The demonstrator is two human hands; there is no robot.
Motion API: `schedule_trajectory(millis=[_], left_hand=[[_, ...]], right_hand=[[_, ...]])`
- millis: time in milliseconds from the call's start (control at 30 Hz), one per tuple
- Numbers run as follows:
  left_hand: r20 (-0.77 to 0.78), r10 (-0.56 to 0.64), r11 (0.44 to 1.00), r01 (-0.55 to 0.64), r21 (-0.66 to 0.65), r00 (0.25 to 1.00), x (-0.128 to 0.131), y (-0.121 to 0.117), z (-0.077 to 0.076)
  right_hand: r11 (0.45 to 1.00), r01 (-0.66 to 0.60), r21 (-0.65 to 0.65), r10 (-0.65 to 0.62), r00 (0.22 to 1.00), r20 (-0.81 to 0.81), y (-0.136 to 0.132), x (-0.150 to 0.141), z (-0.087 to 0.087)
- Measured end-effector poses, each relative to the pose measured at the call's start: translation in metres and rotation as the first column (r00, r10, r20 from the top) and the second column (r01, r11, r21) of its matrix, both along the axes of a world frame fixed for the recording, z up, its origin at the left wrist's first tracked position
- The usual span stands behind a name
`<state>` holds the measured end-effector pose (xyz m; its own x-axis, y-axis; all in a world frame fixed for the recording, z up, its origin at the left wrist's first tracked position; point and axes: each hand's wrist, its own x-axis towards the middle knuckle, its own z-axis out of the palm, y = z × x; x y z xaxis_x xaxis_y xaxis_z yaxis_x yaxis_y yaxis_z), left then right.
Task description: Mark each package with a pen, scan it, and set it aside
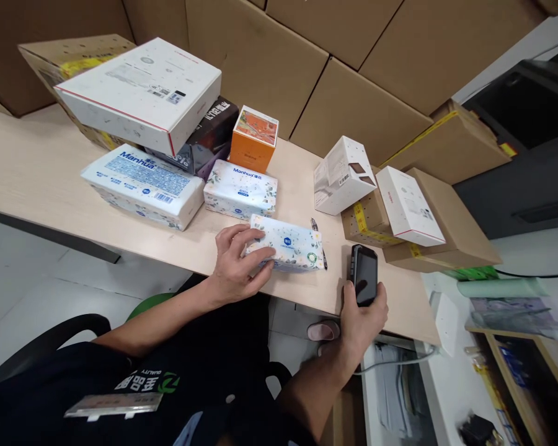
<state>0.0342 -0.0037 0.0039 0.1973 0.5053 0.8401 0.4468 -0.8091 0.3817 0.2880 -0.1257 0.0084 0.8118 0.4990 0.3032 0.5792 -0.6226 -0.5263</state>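
My left hand [239, 266] grips the left end of a pack of tissues [291, 241], white with a floral print, at the table's front edge. My right hand [365, 316] holds the lower end of a black handheld terminal [365, 272], its dark screen facing up. A pen [314, 224] lies partly hidden behind the held pack. Just beyond my left hand sits a second tissue pack [242, 189], and a larger one [144, 186] lies to its left. Behind them stands an orange box [255, 145].
At the left, a large white box [144, 87] rests on a dark box [209, 133] and a carton [79, 46]. White boxes [341, 173] and brown cartons [456, 229] crowd the table's right side. Big cardboard boxes [255, 62] wall off the back. A slipper [323, 330] shows below the table.
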Motion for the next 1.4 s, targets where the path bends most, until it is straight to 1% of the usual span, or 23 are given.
schedule_trajectory(millis=[100, 167, 233, 300, 367, 433, 533, 633, 733, 900, 1133, 1267, 1400], left_hand=[[-0.004, 0.000, 1.000, 0.000, 0.001, 1.000, 0.000, 0.000, 0.000], [-0.006, 0.001, 1.000, -0.001, 0.007, 1.000, 0.000, 0.001, 0.001], [-0.011, 0.005, 1.000, -0.005, 0.016, 1.000, 0.000, 0.000, 0.002], [-0.014, 0.009, 1.000, -0.008, 0.026, 1.000, 0.000, 0.000, 0.003], [-0.009, 0.001, 0.999, -0.001, 0.041, 1.000, 0.000, -0.001, 0.004], [-0.004, -0.013, 0.998, 0.014, 0.060, 1.000, 0.000, -0.002, 0.005], [-0.009, -0.027, 0.998, 0.028, 0.064, 1.000, 0.000, -0.003, 0.005], [-0.002, -0.048, 0.997, 0.048, 0.059, 0.999, 0.000, -0.002, 0.006], [0.010, -0.063, 0.996, 0.062, 0.059, 0.998, 0.000, -0.002, 0.006], [0.006, -0.048, 0.998, 0.047, 0.031, 0.999, 0.000, -0.003, 0.006], [0.003, -0.051, 0.998, 0.051, 0.034, 0.999, 0.001, -0.003, 0.005], [-0.005, -0.054, 0.997, 0.054, 0.058, 0.999, 0.001, -0.002, 0.006], [-0.013, -0.053, 0.996, 0.054, 0.074, 0.998, 0.001, -0.002, 0.005]], right_hand=[[0.988, -0.017, 0.154, 0.017, 1.000, 0.002, -0.004, -0.020, 0.007], [0.966, -0.058, 0.253, 0.057, 0.998, 0.013, -0.006, -0.040, 0.014], [0.927, -0.146, 0.345, 0.151, 0.988, 0.011, -0.006, -0.061, 0.021], [0.879, -0.261, 0.400, 0.266, 0.963, 0.044, -0.006, -0.080, 0.025], [0.839, -0.375, 0.394, 0.356, 0.926, 0.124, -0.003, -0.095, 0.026], [0.812, -0.464, 0.355, 0.412, 0.886, 0.214, 0.002, -0.105, 0.025], [0.797, -0.527, 0.295, 0.451, 0.844, 0.291, 0.013, -0.117, 0.023], [0.821, -0.518, 0.241, 0.436, 0.841, 0.321, 0.021, -0.126, 0.022], [0.842, -0.491, 0.224, 0.412, 0.853, 0.321, 0.024, -0.130, 0.022], [0.843, -0.475, 0.251, 0.402, 0.868, 0.292, 0.024, -0.132, 0.023], [0.859, -0.459, 0.226, 0.410, 0.882, 0.233, 0.021, -0.133, 0.024], [0.860, -0.464, 0.211, 0.415, 0.878, 0.240, 0.022, -0.134, 0.027], [0.851, -0.487, 0.196, 0.427, 0.859, 0.283, 0.021, -0.134, 0.029]])
